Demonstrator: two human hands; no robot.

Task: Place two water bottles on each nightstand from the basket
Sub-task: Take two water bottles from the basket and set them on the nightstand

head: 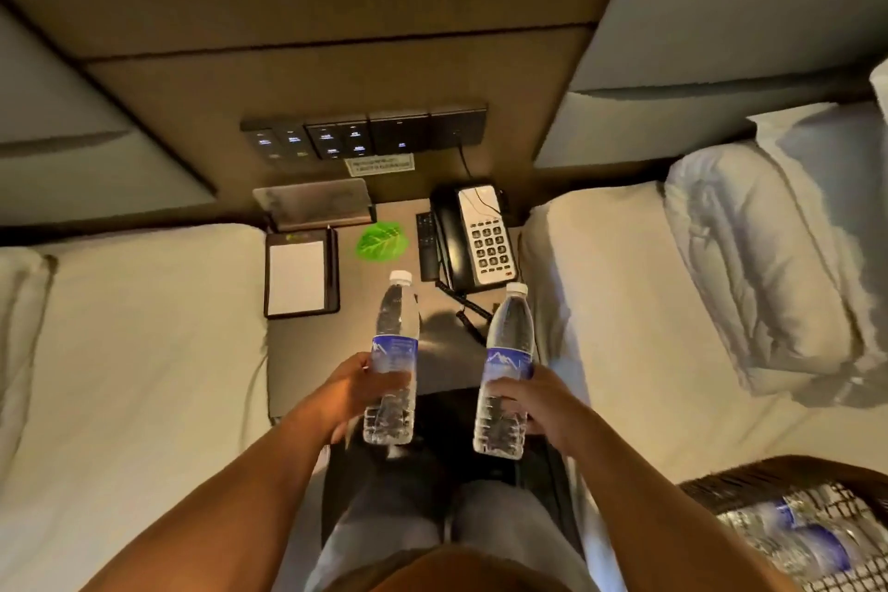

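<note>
I hold two clear water bottles with blue labels and white caps, both upright in the air in front of the nightstand (298, 365). My left hand (358, 392) grips the left bottle (394, 341) around its lower half. The right bottle (509, 351) is in my right hand (526, 404), gripped below the label. Both bottles hover over the near edge of the dark nightstand, between two beds. At the bottom right, a dark wicker basket (749, 483) sits on the right bed with more bottles (793, 538) lying inside.
On the nightstand lie a notepad in a black holder (300, 276), a green leaf card (379, 243), a remote (426, 250) and a black telephone (475, 238) with a coiled cord. A switch panel (365, 135) is on the wall behind. White beds flank both sides; pillows (759, 255) lie right.
</note>
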